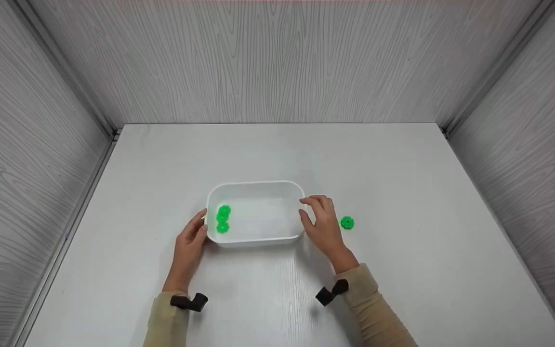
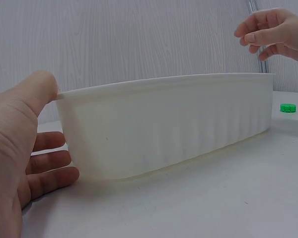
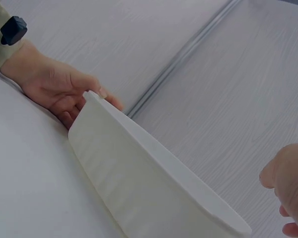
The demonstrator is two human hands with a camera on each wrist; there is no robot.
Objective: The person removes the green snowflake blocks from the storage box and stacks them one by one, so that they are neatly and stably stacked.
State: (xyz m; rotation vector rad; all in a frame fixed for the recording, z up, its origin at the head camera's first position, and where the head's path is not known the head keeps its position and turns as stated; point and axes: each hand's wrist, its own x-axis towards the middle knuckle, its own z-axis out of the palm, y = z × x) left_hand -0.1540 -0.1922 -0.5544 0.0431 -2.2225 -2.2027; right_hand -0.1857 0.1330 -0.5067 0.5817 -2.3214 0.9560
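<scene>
A white rectangular plastic container [image 1: 256, 241] with rounded corners stands on the table. Inside it, at its left end, a short row of small green scalloped discs [image 1: 222, 226] lies close together. My left hand [image 1: 190, 248] holds the container's left end, the thumb at the rim and the curled fingers against the outer wall. Over by the right end my right hand [image 1: 324, 229] is raised near the rim, thumb and fingers apart, holding nothing. Another green scalloped disc [image 1: 348, 222] lies on the table just right of that hand.
The white tabletop [image 1: 258, 299] is bounded by grey wood-grain panels at the back [image 1: 268, 62], left [image 1: 27, 168] and right [image 1: 523, 159]. Both sleeved wrists carry small black mounts.
</scene>
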